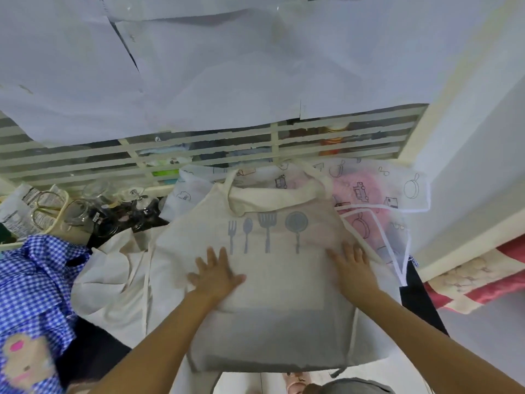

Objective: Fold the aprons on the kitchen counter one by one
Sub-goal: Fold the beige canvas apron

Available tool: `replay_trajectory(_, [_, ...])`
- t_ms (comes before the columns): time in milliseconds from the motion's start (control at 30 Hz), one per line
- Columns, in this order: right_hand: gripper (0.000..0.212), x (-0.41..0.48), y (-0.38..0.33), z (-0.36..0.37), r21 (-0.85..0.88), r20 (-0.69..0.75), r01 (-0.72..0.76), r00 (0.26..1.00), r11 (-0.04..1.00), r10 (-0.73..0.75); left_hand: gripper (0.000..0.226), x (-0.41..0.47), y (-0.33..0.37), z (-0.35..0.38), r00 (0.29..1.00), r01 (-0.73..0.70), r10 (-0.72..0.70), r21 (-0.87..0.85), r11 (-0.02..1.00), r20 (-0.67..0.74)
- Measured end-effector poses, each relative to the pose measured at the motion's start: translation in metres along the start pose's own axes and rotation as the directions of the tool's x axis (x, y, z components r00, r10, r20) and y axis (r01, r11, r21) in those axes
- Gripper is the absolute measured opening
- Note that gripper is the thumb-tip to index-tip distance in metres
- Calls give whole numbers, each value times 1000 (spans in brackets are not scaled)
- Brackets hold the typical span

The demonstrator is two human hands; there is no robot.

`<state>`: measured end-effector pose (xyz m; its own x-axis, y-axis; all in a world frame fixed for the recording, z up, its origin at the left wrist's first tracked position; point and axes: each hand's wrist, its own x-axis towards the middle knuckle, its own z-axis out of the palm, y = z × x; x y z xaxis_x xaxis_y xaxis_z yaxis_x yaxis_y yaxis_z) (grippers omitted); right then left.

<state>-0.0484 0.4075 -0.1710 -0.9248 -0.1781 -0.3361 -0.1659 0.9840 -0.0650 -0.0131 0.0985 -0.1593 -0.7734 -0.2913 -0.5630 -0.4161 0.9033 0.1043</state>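
A cream apron [272, 302] printed with a grey fork, spoon, spatula and pan lies spread on the counter, its neck loop toward the window and its lower edge hanging over the front. My left hand [217, 273] presses flat on it below the fork print, fingers straight and spread. My right hand [352, 264] lies flat on the apron's right side, below the pan print. Under it, at the right, a translucent white apron [397, 194] with line drawings shows. A blue gingham apron [37, 282] lies bunched at the left.
Glass jars and a kettle [105, 206] crowd the back left, beside scissors [47, 209] in a tray. A slatted window grille [199, 149] with paper sheets above it runs behind the counter. A white wall [477, 143] closes the right side; a red patterned mat [477, 280] lies below.
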Motion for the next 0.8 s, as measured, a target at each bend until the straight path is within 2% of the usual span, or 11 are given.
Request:
replay_trajectory(67, [68, 3, 27, -11, -163, -52, -6, 999, 987, -3, 99, 4, -4, 11, 997, 50, -49, -10, 999, 58])
replay_trajectory(133, [70, 13, 65, -24, -287, -81, -111, 993, 952, 91, 101, 9, -9, 14, 997, 49, -48, -16, 999, 63])
replay_trajectory(233, [50, 21, 109, -48, -344, -106, -273, 962, 898, 252, 102, 13, -12, 17, 999, 23, -21, -43, 999, 36])
replay_trajectory(300, [34, 21, 114, -58, -178, -148, -318, 944, 931, 294, 100, 13, -13, 18, 1000, 8, -8, -64, 998, -6])
replay_trajectory(367, [21, 11, 97, -60, 115, -128, -290, 944, 950, 304, 93, 8, -16, 20, 988, -66, 52, -100, 993, -142])
replay_trajectory(433, [22, -9, 72, -51, 299, -33, -267, 957, 916, 290, 74, 0, -20, 24, 926, -242, 178, -162, 957, -334])
replay_trajectory(500, [31, -34, 51, -31, 425, 72, -248, 968, 871, 241, 54, -15, -23, 27, 846, -367, 228, -216, 905, -482])
replay_trajectory(567, [34, -59, 41, -6, 576, 164, -314, 949, 755, 270, 39, -37, -25, 24, 823, -397, 197, -291, 870, -533])
replay_trajectory(700, [32, -104, 36, 47, 709, 368, -502, 863, 496, 347, 9, -75, -44, 29, 861, -317, 95, -381, 869, -499])
replay_trajectory(767, [21, -123, 40, 64, 721, 512, -622, 775, 305, 370, 12, -90, -59, 35, 871, -280, 46, -416, 865, -490])
replay_trajectory(800, [16, -129, 44, 70, 715, 551, -654, 744, 247, 378, 19, -96, -65, 40, 878, -265, 21, -448, 854, -478])
